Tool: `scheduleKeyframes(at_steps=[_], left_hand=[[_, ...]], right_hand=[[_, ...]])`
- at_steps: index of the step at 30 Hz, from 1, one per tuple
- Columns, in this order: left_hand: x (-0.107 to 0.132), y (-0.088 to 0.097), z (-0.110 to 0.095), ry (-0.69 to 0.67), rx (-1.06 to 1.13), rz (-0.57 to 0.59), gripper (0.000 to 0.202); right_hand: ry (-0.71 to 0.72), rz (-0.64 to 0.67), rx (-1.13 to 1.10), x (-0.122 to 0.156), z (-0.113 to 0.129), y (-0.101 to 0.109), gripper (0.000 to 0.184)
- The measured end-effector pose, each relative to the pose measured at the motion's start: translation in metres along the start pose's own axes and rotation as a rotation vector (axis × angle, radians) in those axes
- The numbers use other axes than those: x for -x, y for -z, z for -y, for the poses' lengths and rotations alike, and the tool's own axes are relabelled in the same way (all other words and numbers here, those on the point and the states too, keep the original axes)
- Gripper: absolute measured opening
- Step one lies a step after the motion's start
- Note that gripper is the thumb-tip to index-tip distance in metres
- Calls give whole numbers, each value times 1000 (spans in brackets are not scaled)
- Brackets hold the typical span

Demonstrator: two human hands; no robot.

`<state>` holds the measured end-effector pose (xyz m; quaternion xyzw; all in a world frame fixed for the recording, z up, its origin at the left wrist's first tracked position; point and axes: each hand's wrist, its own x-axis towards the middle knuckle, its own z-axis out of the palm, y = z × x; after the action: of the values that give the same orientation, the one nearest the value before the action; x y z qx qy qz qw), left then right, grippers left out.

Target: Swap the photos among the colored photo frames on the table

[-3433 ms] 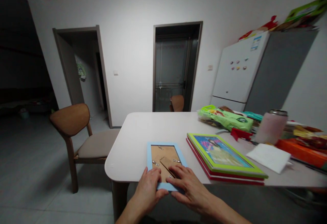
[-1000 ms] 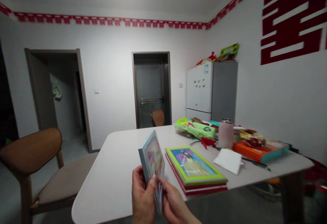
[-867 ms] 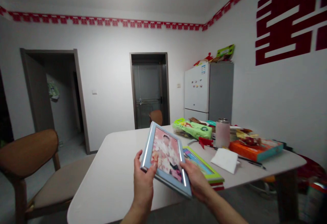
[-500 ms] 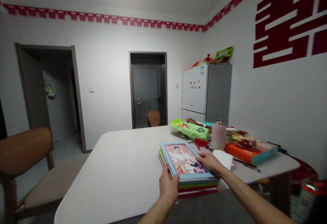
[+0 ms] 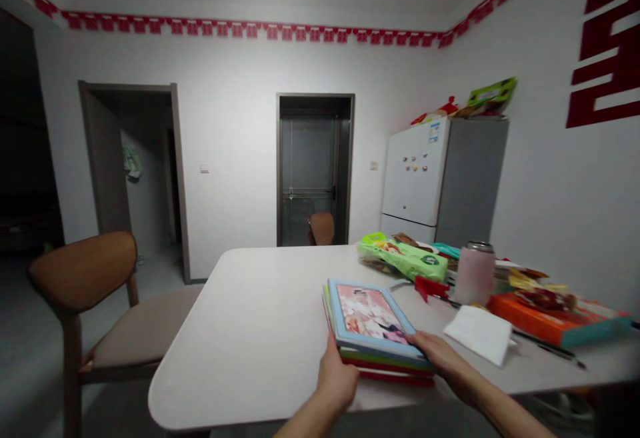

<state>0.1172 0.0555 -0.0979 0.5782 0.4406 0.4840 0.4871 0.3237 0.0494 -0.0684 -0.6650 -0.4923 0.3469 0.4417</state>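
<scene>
Head view: one light-blue picture frame (image 5: 373,315), face up with a pink picture, lying on top of a stack that shows a green frame edge (image 5: 385,361) and red frame edges (image 5: 395,377) beneath, at the near side of a white counter (image 5: 260,338). Left hand (image 5: 337,375), against the stack's near left corner; right hand (image 5: 440,358), at the near right corner, partly covering it, one finger on the blue border. Hands set apart by the stack's width; whether the fingers close around it cannot be told. Around it: red item (image 5: 430,287), just beyond; green package (image 5: 405,258), behind that; pink bottle (image 5: 474,275), upright; folded white paper (image 5: 480,335), near the right hand and restricting space on that side; dark pen (image 5: 560,351); orange box (image 5: 525,318) bearing a dark red packet (image 5: 545,299). Counter left of the stack, bare. Beyond: brown wooden chair (image 5: 85,271), second chair back (image 5: 321,227), white refrigerator (image 5: 415,171) with magnets. Changes: the blue frame, back upward beside the stack in the earliest picture and later held aloft, now covers the green-framed picture; since the last earlier picture, the left hand has shifted off its border down the stack's side.
</scene>
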Motion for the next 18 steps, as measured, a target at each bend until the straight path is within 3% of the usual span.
scheduleKeyframes(at_steps=[2, 5, 9, 14, 18], left_hand=[[-15, 30, 0, 4, -23, -68, 52], [-42, 79, 3, 16, -53, -138, 46], [-70, 127, 6, 27, -83, -229, 45], [-81, 149, 6, 40, -79, -311, 43], [-80, 160, 4, 62, -54, -378, 32]], right_hand=[[39, 29, -59, -3, 19, -34, 29], [135, -43, -86, -15, 45, -84, 28], [165, -67, -80, -42, 64, -133, 29], [192, -55, -28, -72, 77, -165, 28], [188, -65, 19, -86, 78, -170, 30]])
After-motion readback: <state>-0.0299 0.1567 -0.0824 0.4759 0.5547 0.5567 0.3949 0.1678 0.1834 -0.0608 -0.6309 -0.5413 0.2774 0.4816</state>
